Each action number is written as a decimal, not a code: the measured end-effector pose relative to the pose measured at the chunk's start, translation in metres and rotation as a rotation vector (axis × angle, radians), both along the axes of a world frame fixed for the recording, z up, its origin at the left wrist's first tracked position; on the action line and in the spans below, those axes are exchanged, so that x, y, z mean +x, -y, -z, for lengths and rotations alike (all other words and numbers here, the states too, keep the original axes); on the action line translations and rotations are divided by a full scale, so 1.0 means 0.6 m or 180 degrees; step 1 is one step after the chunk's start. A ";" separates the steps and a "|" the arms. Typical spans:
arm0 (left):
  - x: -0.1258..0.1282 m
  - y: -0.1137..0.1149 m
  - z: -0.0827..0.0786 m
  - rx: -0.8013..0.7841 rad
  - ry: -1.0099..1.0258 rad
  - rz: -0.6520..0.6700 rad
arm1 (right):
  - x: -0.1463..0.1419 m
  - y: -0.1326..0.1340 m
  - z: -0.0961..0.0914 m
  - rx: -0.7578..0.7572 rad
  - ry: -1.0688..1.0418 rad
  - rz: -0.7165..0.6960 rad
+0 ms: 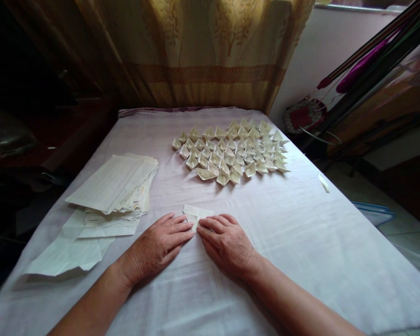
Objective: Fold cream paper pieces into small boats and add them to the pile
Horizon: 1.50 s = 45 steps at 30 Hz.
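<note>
A small folded piece of paper (pixel 196 213) lies on the cloth-covered table in front of me, partly hidden by my fingers. My left hand (pixel 161 242) rests flat, with its outstretched fingertips on the paper's left edge. From the other side, my right hand (pixel 227 240) lies palm down, fingers extended over the paper's right part. Neither hand shows a grip, though both thumbs are mostly hidden. Beyond my hands, several folded paper boats (pixel 227 151) stand close together in rows. To the left of my left hand is a stack of paper sheets (pixel 115 186).
One loose sheet (pixel 70 249) sticks out below the stack. The white cloth (pixel 301 261) covers the table up to a patterned curtain (pixel 196 56). A paper scrap (pixel 324 183) lies by the right edge. Beyond that edge are a bag (pixel 306 116) and a blue-rimmed container (pixel 374 212).
</note>
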State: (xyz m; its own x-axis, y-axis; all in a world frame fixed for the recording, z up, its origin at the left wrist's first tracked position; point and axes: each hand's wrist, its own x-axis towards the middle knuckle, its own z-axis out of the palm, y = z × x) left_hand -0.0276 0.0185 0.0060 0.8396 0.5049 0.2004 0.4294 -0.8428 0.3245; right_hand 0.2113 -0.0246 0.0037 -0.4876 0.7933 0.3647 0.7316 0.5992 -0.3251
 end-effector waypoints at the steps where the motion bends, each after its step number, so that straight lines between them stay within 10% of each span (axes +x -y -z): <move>1: 0.000 0.001 0.000 0.0019 0.0015 -0.0025 | 0.000 0.000 0.001 0.0059 -0.0005 -0.0002; 19: 0.031 -0.014 -0.031 -0.0154 0.0046 0.0244 | -0.003 -0.021 -0.031 -0.0125 0.1398 -0.0635; 33: 0.026 0.000 0.009 0.0679 0.0191 -0.0546 | 0.005 -0.006 -0.014 -0.0070 0.1185 -0.0492; 45: 0.066 0.015 -0.014 0.0453 -0.0315 -0.0948 | 0.036 -0.015 -0.007 -0.0129 0.0635 -0.0652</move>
